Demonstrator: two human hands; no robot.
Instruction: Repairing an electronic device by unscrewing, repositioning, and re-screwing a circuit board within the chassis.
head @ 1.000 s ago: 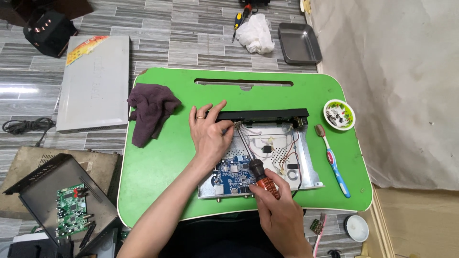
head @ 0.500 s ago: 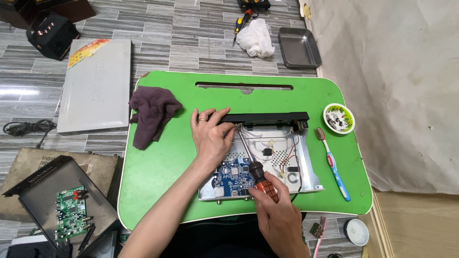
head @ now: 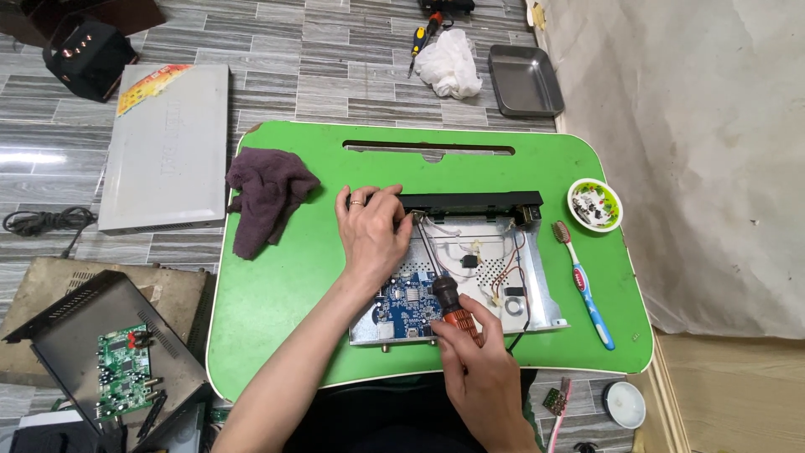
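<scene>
Grey plank flooring surrounds a low green bench (head: 277, 294), where an opened metal set-top chassis (head: 537, 294) lies with its blue circuit board (head: 407, 300) exposed and a black front panel (head: 470, 201) along its far edge. Left hand (head: 373, 235) lies pressed over the chassis' near-left part, fingers flat and curled at the panel's end, closed on nothing. Right hand (head: 482, 377) has its grip wrapped around the orange-and-black handle of a screwdriver (head: 436, 268), whose shaft slants up to a point just under the panel, beside the left fingertips. Done well, this likely calls for keeping the shaft in line with the fastener, pressing down before turning, and bracing the chassis firmly so it cannot slide. A purple rag (head: 268, 197), a toothbrush (head: 583, 285) and a small parts dish (head: 594, 204) lie near.
</scene>
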